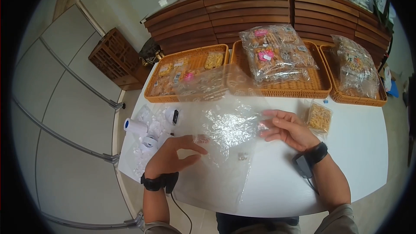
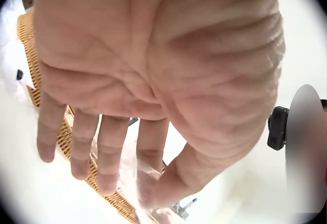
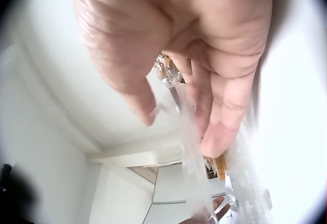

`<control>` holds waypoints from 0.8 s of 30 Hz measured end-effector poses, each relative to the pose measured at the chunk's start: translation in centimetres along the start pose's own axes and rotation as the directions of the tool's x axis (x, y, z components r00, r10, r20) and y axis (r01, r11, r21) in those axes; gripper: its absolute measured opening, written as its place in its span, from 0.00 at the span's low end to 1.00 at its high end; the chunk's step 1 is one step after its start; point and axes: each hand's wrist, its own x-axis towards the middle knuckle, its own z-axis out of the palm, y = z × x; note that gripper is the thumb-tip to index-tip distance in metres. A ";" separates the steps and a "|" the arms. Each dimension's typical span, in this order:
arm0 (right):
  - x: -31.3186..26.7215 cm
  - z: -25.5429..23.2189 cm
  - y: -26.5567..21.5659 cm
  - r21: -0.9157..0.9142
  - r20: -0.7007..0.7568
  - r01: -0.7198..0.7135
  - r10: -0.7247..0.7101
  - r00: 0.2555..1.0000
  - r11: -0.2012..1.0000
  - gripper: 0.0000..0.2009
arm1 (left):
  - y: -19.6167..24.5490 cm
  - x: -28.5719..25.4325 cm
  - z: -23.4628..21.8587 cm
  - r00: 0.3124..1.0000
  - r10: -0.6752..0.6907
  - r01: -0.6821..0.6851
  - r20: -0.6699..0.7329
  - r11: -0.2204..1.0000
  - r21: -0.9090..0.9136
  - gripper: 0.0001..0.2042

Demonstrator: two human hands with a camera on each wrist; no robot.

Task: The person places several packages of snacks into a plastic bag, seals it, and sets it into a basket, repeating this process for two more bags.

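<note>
A large clear plastic bag [image 1: 227, 134] spreads over the white table, its upper part raised toward the trays. At its left side is the left hand [image 1: 175, 154], thumb and index finger close together at the film; in the left wrist view this hand [image 2: 153, 81] pinches film between them, other fingers extended. The right hand [image 1: 290, 130] is at the bag's right side, fingers spread. In the right wrist view, film [image 3: 191, 157] hangs between the thumb and fingers of the right hand [image 3: 179, 45], which stand apart.
Wicker trays with packaged snacks [image 1: 190, 67], bulging bags [image 1: 277, 56] and another bag [image 1: 357, 67] line the back. One snack packet [image 1: 320, 118] lies beside the right hand. White scraps, a roll [image 1: 135, 126] and a black object [image 1: 175, 116] are at the left.
</note>
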 end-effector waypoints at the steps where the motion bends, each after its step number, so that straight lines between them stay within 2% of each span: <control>1: 0.1 -0.2 0.1 -0.012 -0.039 -0.019 0.019 0.999 1.000 0.16 | 0.3 0.0 -0.2 0.999 0.033 -0.032 -0.004 0.999 0.030 0.16; 2: 0.1 -0.2 0.1 -0.037 -0.033 -0.029 0.028 0.999 0.999 0.13 | 0.4 0.1 -0.4 0.998 0.067 -0.067 -0.008 0.996 0.060 0.18; 5: -0.1 -0.2 -0.1 -0.101 -0.013 -0.049 0.048 0.999 0.994 0.08 | -1.1 0.3 -0.6 0.983 -0.045 0.023 -0.179 0.992 -0.122 0.28; 8: -0.1 -0.2 -0.1 -0.136 0.015 -0.057 0.060 0.998 0.989 0.07 | -0.7 1.8 -0.6 0.945 -0.201 0.032 -0.260 0.845 -0.534 0.36; 9: -0.2 -0.2 -0.2 -0.146 0.021 -0.065 0.069 0.997 0.987 0.07 | -0.6 2.4 -0.6 0.927 -0.258 0.077 -0.271 0.841 -0.535 0.38; 12: -0.4 0.0 -0.4 -0.202 0.041 -0.062 0.072 0.997 0.977 0.08 | -1.0 3.5 0.0 0.903 -0.255 0.063 -0.345 0.874 -0.482 0.36; 15: -0.5 -0.3 -0.1 -0.291 0.102 0.001 0.030 0.994 0.957 0.09 | -1.8 4.5 0.2 0.893 -0.247 -0.009 -0.376 0.827 -0.562 0.36; 18: -0.6 -1.1 0.3 -0.317 0.194 0.071 -0.008 0.981 0.946 0.10 | -2.7 4.9 -0.1 0.885 -0.285 0.001 -0.368 0.793 -0.610 0.34; 19: -0.6 -1.2 0.4 -0.313 0.225 0.090 -0.018 0.974 0.946 0.10 | -2.9 4.9 -0.2 0.899 -0.281 0.039 -0.335 0.815 -0.578 0.34; 22: -1.0 -0.1 -1.0 -0.236 0.236 -0.007 0.064 0.970 0.972 0.09 | -3.3 4.6 -0.5 0.935 -0.264 0.140 -0.236 0.888 -0.437 0.35; 24: -1.1 0.3 -1.2 -0.263 0.174 -0.054 0.103 0.979 0.963 0.08 | -3.5 4.3 -0.4 0.956 -0.243 0.189 -0.161 0.937 -0.294 0.38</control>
